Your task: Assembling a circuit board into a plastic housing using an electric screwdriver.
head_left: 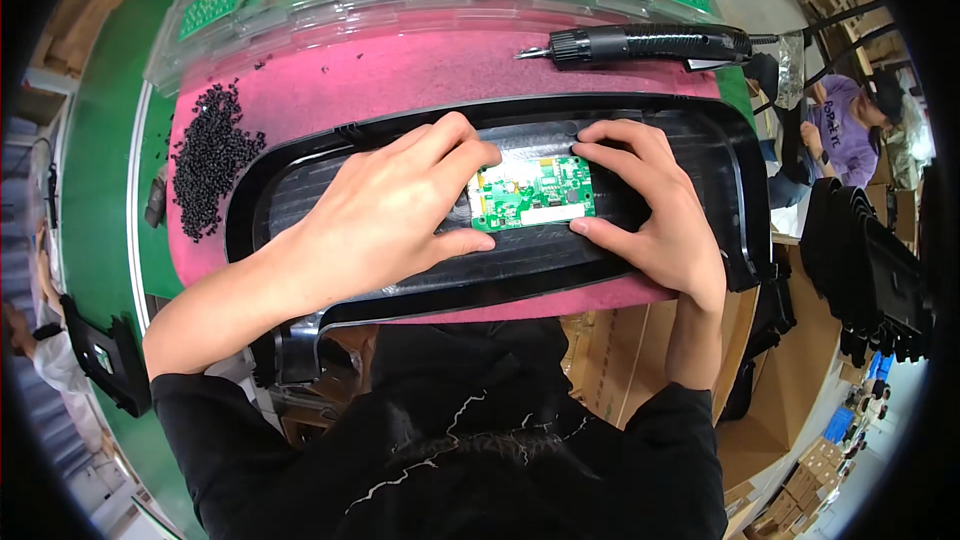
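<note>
A green circuit board [535, 192] with a white connector strip lies in the middle of a long black plastic housing [420, 270]. My left hand [415, 190] grips the board's left end, its thumb at the lower corner and its index finger at the upper one. At the other end, my right hand [660, 195] holds the board's right corners between thumb and fingers. The housing rests on a pink mat [400, 60]. What lies beneath the board is hidden.
Black screws [212, 160] are heaped on the mat's left. A black electric screwdriver [640, 44] lies beyond the housing, its tip pointing left. Clear trays [450, 0] of green boards stand at the back. Stacked black housings [865, 265] and a person in purple [848, 130] are on the right.
</note>
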{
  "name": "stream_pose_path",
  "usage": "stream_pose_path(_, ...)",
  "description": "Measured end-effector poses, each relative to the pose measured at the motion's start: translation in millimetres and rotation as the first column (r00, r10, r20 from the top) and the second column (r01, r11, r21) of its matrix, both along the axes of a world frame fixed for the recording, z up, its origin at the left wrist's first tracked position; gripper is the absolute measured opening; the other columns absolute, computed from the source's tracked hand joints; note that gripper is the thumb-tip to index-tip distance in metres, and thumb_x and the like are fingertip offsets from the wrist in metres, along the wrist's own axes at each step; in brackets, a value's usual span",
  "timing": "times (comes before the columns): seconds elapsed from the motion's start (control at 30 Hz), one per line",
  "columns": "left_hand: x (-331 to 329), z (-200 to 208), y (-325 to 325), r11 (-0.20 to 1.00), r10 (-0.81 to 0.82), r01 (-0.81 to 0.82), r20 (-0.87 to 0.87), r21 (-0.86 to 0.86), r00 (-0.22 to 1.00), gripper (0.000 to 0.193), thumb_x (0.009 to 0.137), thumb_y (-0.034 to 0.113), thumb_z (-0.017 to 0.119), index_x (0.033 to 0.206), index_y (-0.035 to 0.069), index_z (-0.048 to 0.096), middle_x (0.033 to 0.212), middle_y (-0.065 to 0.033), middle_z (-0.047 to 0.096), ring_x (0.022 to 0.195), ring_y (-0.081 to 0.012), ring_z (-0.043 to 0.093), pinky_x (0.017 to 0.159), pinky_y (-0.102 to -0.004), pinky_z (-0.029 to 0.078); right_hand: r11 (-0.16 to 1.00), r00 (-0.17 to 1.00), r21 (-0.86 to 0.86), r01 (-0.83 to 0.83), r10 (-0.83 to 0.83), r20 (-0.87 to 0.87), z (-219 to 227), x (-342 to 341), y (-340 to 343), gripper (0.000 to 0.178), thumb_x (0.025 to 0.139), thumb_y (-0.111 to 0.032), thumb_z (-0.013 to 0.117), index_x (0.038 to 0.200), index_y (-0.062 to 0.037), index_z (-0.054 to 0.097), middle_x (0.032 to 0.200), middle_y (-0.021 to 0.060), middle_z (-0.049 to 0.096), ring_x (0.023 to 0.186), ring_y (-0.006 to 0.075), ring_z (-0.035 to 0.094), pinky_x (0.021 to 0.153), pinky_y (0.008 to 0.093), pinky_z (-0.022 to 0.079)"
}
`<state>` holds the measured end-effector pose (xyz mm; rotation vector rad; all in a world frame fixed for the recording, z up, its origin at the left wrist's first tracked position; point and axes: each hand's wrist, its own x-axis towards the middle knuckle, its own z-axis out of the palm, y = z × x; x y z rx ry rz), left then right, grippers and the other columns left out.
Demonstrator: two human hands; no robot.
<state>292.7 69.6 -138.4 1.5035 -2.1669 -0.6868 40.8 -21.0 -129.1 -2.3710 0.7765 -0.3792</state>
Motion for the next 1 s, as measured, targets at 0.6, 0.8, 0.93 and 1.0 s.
stream_pose_path(0.6,48,31,12,0.927,0.175,-0.218,-0.163,-0.304,0.971,0.033,0.083,0.015,0.070,0.111,0.000,0.060,0.091,-0.0116,0.065,0.079,-0.0265,0.066,0.069,-0.0339,0.052,0.972,0.961,-0.061,0.225,-0.211,0.179,8,0,6,0.055,0.071,-0.009,0.073,0.124,-0.0032,0.057,0.126,0.0113,0.055,0.122,0.0257,0.048,0.105,0.0351,0.034)
stream_pose_path(0.8,132,-4,44,0.761,0.575,-0.469,0.132,-0.449,0.807,0.020,0.079,0.003,0.067,0.099,0.000,0.067,0.092,-0.0130,0.067,0.089,-0.0336,0.064,0.080,-0.0382,0.051,0.828,0.866,-0.253,0.500,-0.482,0.134,36,-35,-36,0.036,0.093,-0.004,0.056,0.129,-0.0046,0.052,0.111,0.0064,0.058,0.092,0.0123,0.049,0.086,0.0251,0.040)
stream_pose_path(0.93,137,-14,53,0.858,0.512,-0.474,0.258,-0.196,0.819,0.023,0.072,0.001,0.070,0.096,0.001,0.067,0.094,-0.0128,0.063,0.099,-0.0327,0.061,0.084,-0.0414,0.049,0.836,0.861,-0.323,0.444,-0.498,-0.105,34,-74,-101,0.047,0.097,-0.019,0.055,0.142,-0.0141,0.044,0.108,0.0102,0.058,0.092,0.0160,0.053,0.086,0.0287,0.043)
stream_pose_path(1.0,138,-21,51,0.841,0.539,-0.517,0.156,-0.163,0.828,0.021,0.070,-0.001,0.069,0.091,0.000,0.067,0.092,-0.0125,0.063,0.095,-0.0334,0.061,0.082,-0.0427,0.049,0.858,0.860,0.073,0.509,-0.504,-0.078,40,-54,-107,0.043,0.098,-0.020,0.056,0.140,-0.0147,0.046,0.109,0.0069,0.057,0.093,0.0135,0.057,0.083,0.0267,0.045)
